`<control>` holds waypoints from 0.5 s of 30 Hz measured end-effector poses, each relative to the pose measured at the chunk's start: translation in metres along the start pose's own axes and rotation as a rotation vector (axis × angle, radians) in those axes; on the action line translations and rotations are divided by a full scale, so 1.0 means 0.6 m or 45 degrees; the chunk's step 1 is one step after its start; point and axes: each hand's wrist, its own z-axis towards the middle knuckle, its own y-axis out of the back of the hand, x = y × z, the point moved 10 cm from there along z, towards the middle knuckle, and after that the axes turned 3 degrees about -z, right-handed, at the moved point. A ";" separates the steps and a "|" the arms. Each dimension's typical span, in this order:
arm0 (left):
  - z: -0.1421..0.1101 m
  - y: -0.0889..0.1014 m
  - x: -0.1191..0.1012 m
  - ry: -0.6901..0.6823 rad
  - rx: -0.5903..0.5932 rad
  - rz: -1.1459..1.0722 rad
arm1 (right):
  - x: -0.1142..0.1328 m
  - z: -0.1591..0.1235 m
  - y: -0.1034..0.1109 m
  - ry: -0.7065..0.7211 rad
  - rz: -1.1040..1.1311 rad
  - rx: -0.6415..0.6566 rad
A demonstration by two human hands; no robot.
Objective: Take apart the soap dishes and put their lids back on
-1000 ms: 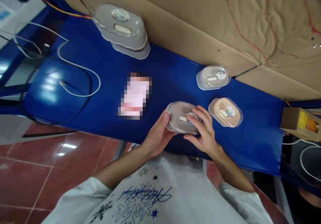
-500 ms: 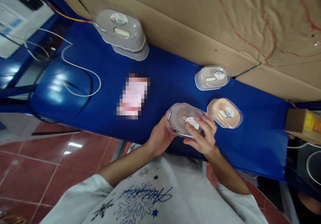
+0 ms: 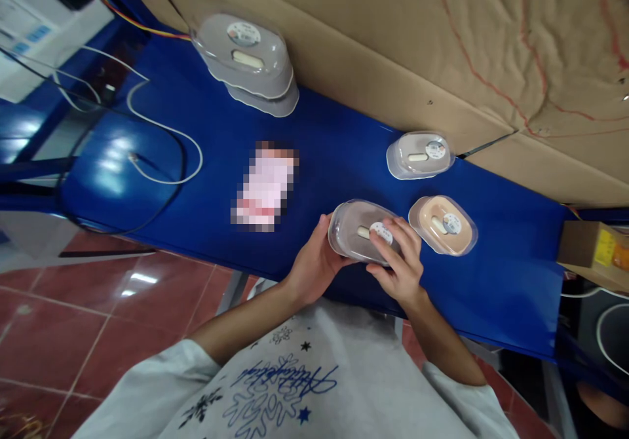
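A grey plastic container with a clear lid (image 3: 351, 229) is held up between both hands at the table's near edge. It has a round white label and a small cream-coloured oblong piece on top. My left hand (image 3: 317, 262) grips its left end, thumb up along the side. The fingers of my right hand (image 3: 400, 265) lie over the lid's right part, partly covering the label, with the palm at the container's right side. A peach container with a clear lid (image 3: 449, 239) sits on the table just right of my right hand.
Another lidded grey container (image 3: 413, 164) stands farther back on the blue table (image 3: 334, 144). At the back left is a stack of larger grey containers (image 3: 270, 75). A blurred-out pinkish rectangle (image 3: 265, 190) lies left of my hands. Cables (image 3: 196, 144) loop over the left end; a cardboard box (image 3: 580, 242) is at right.
My right fingers have shifted slightly on the lid, baring more of the label and the cream piece. The container stays in both hands, and the whole view has moved a little.
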 end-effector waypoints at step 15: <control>0.010 0.010 -0.004 0.013 -0.035 0.014 | -0.015 -0.013 0.018 -0.081 -0.062 -0.166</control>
